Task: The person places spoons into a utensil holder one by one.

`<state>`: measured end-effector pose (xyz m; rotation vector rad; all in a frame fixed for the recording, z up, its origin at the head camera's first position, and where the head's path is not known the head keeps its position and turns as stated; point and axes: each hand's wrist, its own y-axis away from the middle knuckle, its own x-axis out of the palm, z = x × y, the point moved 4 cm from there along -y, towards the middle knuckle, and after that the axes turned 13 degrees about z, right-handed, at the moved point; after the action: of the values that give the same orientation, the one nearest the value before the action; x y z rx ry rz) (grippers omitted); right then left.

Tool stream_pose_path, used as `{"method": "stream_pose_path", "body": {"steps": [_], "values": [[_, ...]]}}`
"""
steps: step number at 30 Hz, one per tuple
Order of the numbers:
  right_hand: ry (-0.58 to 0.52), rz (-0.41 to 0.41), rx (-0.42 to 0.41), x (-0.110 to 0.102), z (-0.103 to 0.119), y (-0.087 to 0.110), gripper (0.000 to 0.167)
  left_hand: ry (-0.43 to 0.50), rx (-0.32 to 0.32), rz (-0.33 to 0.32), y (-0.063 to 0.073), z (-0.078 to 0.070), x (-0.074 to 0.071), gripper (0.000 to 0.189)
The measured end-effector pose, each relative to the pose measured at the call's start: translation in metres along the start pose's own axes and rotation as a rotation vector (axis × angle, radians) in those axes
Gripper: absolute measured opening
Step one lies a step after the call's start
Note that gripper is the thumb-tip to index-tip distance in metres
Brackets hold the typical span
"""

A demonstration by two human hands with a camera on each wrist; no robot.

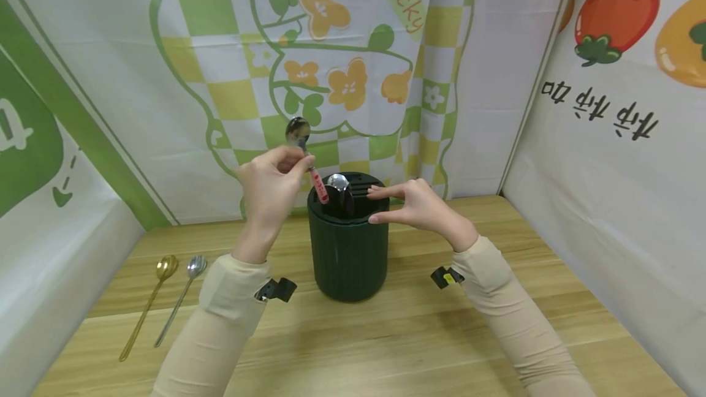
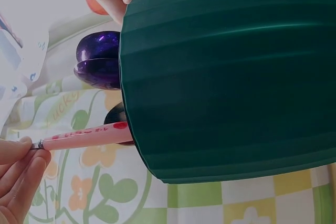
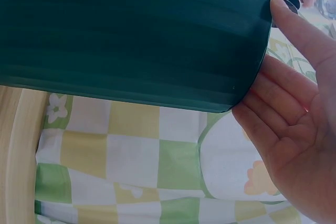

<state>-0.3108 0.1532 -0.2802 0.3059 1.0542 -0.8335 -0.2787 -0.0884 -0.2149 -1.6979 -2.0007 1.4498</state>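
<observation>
The left hand pinches a spoon between thumb and fingers, near where its pink handle meets the metal. The spoon is tilted, bowl up, with the end of the handle down at the top of a dark green holder, on its left side; how far in it reaches, I cannot tell. The right hand is at the other side of the holder's top, thumb and fingers spread well apart; the thumb touches the rim and the fingers lie nearly straight.

The holder stands upright on the wooden surface, its sides ribbed and its top partly slotted. Shiny spoon bowls stick up out of it, between the hands. Well to the left, a gold spoon and a silver spoon lie side by side on the surface, bowls toward the back.

Both arms wear cream sleeves, with a black device at each wrist. Behind hangs a green and yellow checked curtain with orange flowers.
</observation>
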Motion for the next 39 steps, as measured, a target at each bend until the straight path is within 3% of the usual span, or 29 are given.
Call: {"method": "stream_pose_path", "body": {"steps": [24, 39], "values": [[0.010, -0.006, -0.003, 0.0002, 0.0001, -0.0008, 0.050, -0.099, 0.056, 0.120, 0.0006, 0.0023, 0.0071, 0.011], [0.004, -0.006, 0.002, 0.0001, -0.0002, -0.0001, 0.049, -0.147, -0.059, 0.286, -0.0004, 0.0081, 0.0096, 0.013]]}}
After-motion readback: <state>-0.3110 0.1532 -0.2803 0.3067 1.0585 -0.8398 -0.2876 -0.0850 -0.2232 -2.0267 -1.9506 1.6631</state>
